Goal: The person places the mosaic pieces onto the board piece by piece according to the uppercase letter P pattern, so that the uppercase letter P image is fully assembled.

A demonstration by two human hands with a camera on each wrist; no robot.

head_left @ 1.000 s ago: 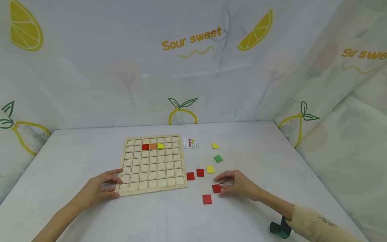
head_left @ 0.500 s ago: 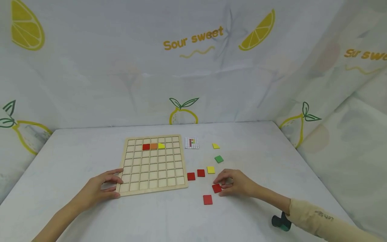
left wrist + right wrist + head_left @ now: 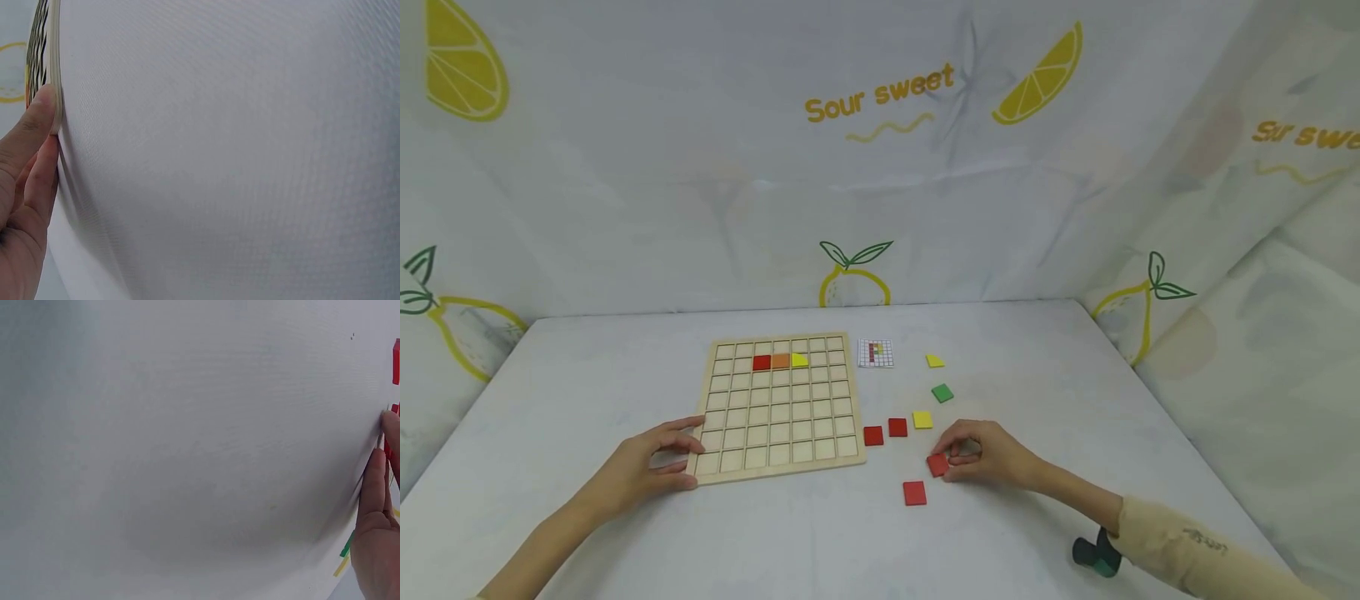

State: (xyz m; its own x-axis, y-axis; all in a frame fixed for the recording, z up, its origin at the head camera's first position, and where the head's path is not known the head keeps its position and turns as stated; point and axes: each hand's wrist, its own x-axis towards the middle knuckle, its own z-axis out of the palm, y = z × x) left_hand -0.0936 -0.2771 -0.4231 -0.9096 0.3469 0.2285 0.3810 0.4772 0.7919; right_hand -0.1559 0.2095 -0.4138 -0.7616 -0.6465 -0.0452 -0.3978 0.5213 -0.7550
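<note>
A wooden grid board (image 3: 775, 475) lies on the table, with a red square tile (image 3: 762, 362), an orange square tile (image 3: 781, 361) and a yellow rounded tile (image 3: 799, 360) side by side in one far row. My left hand (image 3: 642, 468) grips its near left corner; in the left wrist view the thumb (image 3: 42, 103) lies against the board's edge (image 3: 56, 75). To the right of the board, my right hand (image 3: 992, 454) pinches a red square tile (image 3: 937, 464) between thumb and fingers, the tile slightly tilted. In the right wrist view, fingers (image 3: 374, 481) mostly hide that tile.
Loose red tiles (image 3: 873, 436) lie by the board's right side, another red tile (image 3: 914, 493) nearer. A yellow square (image 3: 922, 420), a green tile (image 3: 942, 392) and a yellow rounded tile (image 3: 935, 361) lie farther back. Behind them is a small pattern card (image 3: 876, 353).
The red tile at my right hand has tilted up a little as the fingers closed on it. My left hand stays on the board's corner.
</note>
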